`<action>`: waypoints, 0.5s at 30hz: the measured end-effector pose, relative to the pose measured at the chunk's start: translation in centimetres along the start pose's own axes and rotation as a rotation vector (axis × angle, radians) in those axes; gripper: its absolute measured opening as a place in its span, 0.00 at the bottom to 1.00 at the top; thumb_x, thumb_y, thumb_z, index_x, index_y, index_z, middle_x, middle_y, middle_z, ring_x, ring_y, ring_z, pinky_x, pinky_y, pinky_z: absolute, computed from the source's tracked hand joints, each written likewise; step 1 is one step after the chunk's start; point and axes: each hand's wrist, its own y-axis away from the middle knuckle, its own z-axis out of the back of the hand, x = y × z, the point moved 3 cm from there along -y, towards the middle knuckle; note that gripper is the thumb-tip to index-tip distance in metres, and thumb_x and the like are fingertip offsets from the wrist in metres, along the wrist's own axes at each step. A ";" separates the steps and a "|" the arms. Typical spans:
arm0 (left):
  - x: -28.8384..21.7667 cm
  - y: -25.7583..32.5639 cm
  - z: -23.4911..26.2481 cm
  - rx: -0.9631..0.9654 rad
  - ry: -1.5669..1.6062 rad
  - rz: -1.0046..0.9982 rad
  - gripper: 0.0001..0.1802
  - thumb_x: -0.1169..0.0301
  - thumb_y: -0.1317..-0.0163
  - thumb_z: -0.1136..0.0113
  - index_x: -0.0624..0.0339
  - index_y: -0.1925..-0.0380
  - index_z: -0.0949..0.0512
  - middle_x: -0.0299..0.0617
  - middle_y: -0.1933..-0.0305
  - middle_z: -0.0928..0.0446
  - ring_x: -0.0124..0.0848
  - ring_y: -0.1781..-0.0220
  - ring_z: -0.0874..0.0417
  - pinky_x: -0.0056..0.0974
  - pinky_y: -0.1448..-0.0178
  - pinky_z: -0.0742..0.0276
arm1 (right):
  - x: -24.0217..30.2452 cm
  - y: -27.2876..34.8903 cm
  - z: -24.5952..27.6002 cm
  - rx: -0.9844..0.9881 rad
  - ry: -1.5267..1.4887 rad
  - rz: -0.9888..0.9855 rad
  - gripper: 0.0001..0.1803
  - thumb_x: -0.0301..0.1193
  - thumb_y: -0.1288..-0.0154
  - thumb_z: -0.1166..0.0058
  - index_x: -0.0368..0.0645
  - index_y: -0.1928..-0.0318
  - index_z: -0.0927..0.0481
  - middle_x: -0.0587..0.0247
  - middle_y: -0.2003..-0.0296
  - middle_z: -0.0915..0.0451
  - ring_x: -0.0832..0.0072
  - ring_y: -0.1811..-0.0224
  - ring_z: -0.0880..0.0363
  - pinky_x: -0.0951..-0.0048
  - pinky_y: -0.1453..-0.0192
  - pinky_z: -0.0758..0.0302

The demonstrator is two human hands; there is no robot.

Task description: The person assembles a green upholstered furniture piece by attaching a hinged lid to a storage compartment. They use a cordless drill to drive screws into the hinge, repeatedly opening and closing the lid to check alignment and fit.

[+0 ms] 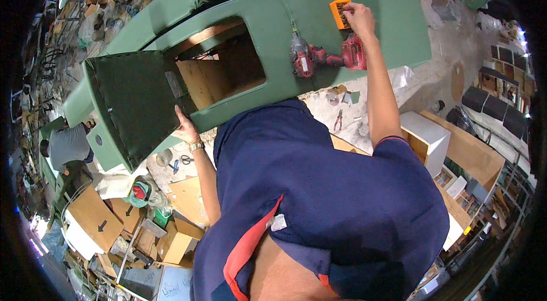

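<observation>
A green upholstered piece of furniture (393, 21) lies across in front of me, with a rectangular opening cut in its side. Its dark green padded door (134, 104) stands swung out to the left of the opening. My left hand (186, 127) grips the door's edge near the hinge side, fingers partly hidden. Over a small orange box (337, 14) of small brown screws, my right hand (360, 17) has its fingertips pinched together at the contents; whatever they hold is hidden. A red cordless impact driver (322, 57) lies on the green surface beside my right forearm.
Pliers (338, 120) and scissors (187, 159) lie on the littered floor. Cardboard boxes (94, 215) are at the lower left, a white cabinet (424, 141) and wooden boards (470, 153) at the right. Another person (68, 144) bends over at the far left.
</observation>
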 end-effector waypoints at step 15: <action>-4.3 0.1 0.1 -0.076 -0.005 -0.146 0.25 0.61 0.43 0.27 0.77 0.58 0.19 0.57 0.53 0.17 0.46 0.56 0.17 0.48 0.45 0.24 | -0.7 -0.4 -1.7 -0.037 -0.055 0.049 0.11 0.40 0.43 0.39 0.53 0.61 0.11 0.59 0.65 0.13 0.57 0.61 0.15 0.57 0.55 0.19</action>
